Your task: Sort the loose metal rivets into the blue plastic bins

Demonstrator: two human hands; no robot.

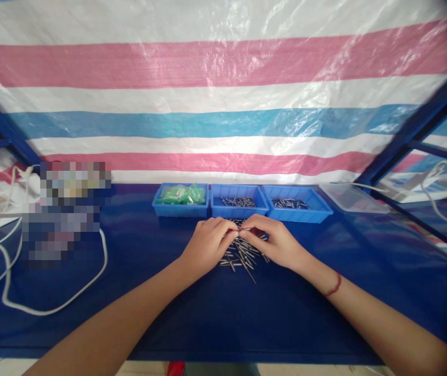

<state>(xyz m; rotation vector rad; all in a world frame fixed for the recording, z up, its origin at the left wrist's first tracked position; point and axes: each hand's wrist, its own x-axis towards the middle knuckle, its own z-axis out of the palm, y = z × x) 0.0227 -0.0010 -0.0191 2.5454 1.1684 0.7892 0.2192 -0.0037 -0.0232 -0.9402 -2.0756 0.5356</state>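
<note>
A loose pile of thin metal pins (242,256) lies on the blue table (223,308), just in front of three small blue bins. My left hand (206,244) and my right hand (274,241) meet above the pile, fingertips touching. Both hands are closed in a pinch, and a thin metal pin (243,229) shows between the fingertips. The left bin (181,200) holds green plastic pieces. The middle bin (239,201) and the right bin (297,203) hold metal pins. A red string circles my right wrist.
A white cable (50,308) loops across the table's left side beside a blurred-out object. A clear plastic tray (351,197) sits right of the bins. A striped tarp hangs behind, with blue frame bars at both sides.
</note>
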